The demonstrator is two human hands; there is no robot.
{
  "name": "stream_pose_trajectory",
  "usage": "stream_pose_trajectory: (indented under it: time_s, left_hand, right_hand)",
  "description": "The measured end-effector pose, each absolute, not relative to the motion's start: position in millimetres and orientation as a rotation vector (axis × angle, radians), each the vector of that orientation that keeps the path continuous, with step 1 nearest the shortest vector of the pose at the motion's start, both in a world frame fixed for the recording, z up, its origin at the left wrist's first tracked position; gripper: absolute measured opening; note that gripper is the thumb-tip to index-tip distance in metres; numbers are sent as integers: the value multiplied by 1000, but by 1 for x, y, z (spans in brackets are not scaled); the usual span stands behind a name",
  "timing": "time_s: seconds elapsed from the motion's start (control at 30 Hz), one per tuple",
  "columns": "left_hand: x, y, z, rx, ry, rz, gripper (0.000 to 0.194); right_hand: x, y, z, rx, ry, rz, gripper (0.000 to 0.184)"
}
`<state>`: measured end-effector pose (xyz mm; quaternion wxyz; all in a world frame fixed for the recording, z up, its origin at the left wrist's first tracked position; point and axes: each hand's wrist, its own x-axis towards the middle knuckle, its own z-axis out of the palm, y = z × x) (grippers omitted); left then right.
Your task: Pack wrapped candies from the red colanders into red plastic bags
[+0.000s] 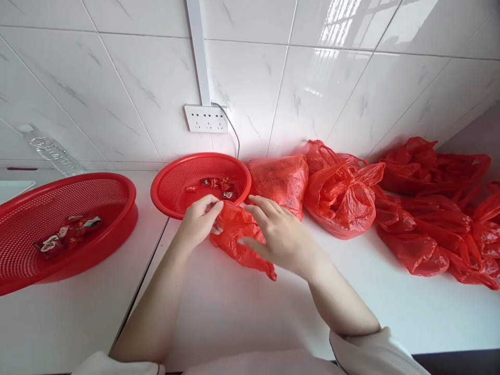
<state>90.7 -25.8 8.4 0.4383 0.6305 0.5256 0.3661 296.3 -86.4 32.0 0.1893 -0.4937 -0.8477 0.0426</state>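
A thin red plastic bag [244,247] hangs limp over the white counter, its upper edge pinched between the thumb and fingers of my left hand [201,219]. My right hand [279,229] is on the bag's right side, thumb and fingers spread apart with the bag showing between them. Just behind both hands stands a round red plastic basket [167,182] with perforated walls. Several small wrapped pieces [214,183] in red and dark wrappers lie in it. What is inside the bag, if anything, I cannot make out.
A larger red basket [94,182] at left holds several wrapped pieces [66,234]. Filled red bags [279,179] line the wall to the right, one a knotted bag [341,195], others heaped [433,224]. A plastic bottle [54,153] leans behind; a socket panel [206,119] is on the tiled wall.
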Motion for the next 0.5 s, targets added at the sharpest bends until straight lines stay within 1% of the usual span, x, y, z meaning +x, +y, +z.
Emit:
stream_pose_trajectory:
  time_s: [0.07, 0.1, 0.13, 0.17, 0.27, 0.33, 0.4, 0.5]
  left_hand:
    - [91, -24, 5, 1550, 1310, 918, 32]
    - [91, -24, 4, 1554, 1310, 922, 32]
    - [91, -23, 3, 1559, 1307, 928, 32]
    - [91, -23, 2, 1559, 1304, 943, 31]
    - [95, -23, -1, 1488, 1264, 1004, 25]
    - [100, -23, -3, 1323, 1166, 1024, 21]
    - [106, -25, -3, 1130, 1062, 1036, 21]
    - [111, -27, -2, 1004, 1037, 1038, 26]
  right_hand:
    - [296, -74, 19, -1667, -2484, 70, 20]
    - [296, -72, 16, -1736, -2516, 106, 11]
    - [295, -74, 14, -1720, -2530, 170, 12]
    - [293, -79, 15, -1609, -2531, 249, 16]
    - [281, -99, 15, -1038, -2542, 458, 13]
    - [270, -103, 7, -715, -2605, 512, 12]
    - [262, -96, -7, -580, -2613, 537, 19]
    - [260, -79, -24, -611, -2355, 624, 34]
